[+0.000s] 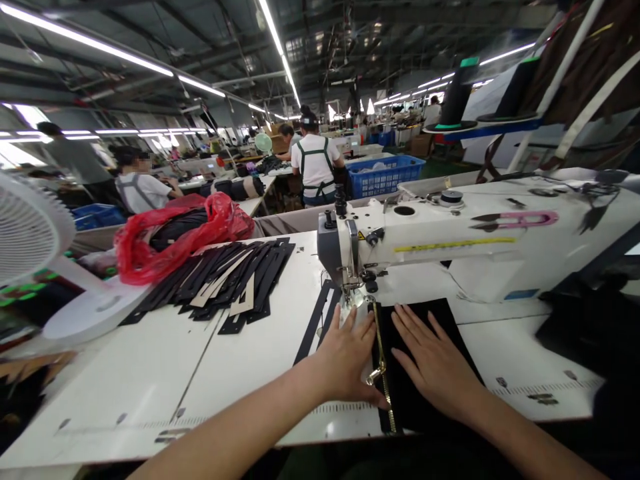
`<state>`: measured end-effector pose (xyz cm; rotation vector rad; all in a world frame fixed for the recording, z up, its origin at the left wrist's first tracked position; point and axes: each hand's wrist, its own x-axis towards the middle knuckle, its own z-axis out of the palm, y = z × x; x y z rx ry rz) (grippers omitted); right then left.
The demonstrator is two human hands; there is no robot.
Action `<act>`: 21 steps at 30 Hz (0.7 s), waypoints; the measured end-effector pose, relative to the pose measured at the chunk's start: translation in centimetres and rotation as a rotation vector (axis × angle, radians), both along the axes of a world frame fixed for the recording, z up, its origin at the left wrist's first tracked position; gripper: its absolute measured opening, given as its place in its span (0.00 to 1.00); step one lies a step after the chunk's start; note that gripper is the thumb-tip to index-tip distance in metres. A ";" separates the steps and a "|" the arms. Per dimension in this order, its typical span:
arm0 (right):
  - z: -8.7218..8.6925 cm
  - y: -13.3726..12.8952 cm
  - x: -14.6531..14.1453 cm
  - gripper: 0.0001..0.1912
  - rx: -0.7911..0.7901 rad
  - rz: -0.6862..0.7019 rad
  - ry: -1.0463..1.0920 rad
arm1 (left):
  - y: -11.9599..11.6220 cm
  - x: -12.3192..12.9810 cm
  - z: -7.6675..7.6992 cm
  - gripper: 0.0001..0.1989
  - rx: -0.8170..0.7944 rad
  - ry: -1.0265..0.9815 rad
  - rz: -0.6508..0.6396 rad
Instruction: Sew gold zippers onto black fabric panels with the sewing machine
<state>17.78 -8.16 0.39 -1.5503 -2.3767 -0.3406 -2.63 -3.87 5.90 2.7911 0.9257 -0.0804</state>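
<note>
A white sewing machine stands on the table, its needle area just beyond my hands. Under it lies a piece of black fabric with a gold metal zipper running along its left part. My left hand rests with fingers spread by the presser foot, its thumb touching the lower zipper. Flat on the black fabric, right of the zipper, my right hand has its fingers stretched out. A dark strip with a slot lies left of my left hand, partly covered by it.
Left of the machine lies a pile of dark and beige slotted strips, beside a red plastic bag and a white fan. Pink-handled snips rest on the machine. Co-workers and a blue crate are beyond the table.
</note>
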 end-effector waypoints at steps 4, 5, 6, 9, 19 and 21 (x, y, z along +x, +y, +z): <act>-0.3 -0.1 -0.3 0.28 -0.099 -0.026 0.032 | -0.7 0.0 -0.1 0.53 0.051 -0.018 0.004; -0.1 0.1 -0.5 0.28 -0.100 -0.018 0.037 | -1.1 0.0 0.0 0.53 0.066 -0.020 0.008; 0.1 0.2 -0.8 0.27 -0.094 -0.006 0.037 | -1.5 0.0 0.0 0.53 0.083 -0.024 0.015; 0.1 0.5 -1.6 0.26 -0.065 0.035 0.017 | -2.4 -0.2 0.0 0.55 0.115 -0.037 0.048; 2.4 -1.4 -3.0 0.12 -0.124 0.120 0.285 | -1.7 -0.6 0.2 0.58 0.078 -0.021 0.043; 3.7 -2.2 -3.8 0.06 -0.245 0.180 0.321 | -1.6 -0.6 0.0 0.57 0.084 0.011 0.034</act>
